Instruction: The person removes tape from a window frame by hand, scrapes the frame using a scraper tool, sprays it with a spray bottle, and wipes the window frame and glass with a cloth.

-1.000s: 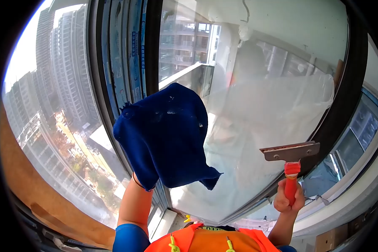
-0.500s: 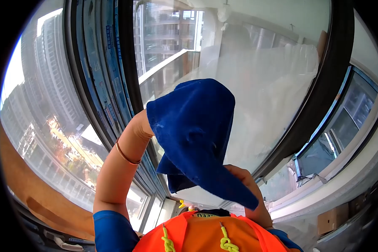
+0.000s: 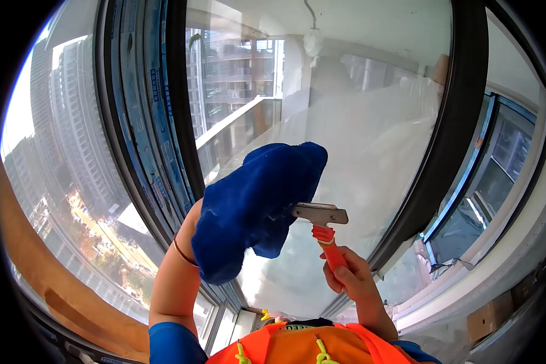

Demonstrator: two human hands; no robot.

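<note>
Scraper [image 3: 320,213] back out, left hand hidden

Tall buildings [image 3: 76,115] stand left, a cardboard box [image 3: 489,318] right.

We face tall glass pane [image 3: 376,145] in dark frame [image 3: 464,91]. Blue-printed film strips [image 3: 155,91] along left upright. Beyond left glass, we note high-rise towers [image 3: 73,115], bright daylight, sunlit ground far below. Pale railing [image 3: 239,118] shows in pane. Right: 1 smaller blue-edged window [image 3: 488,188], 1 cardboard box [image 3: 490,318] low down.
</note>
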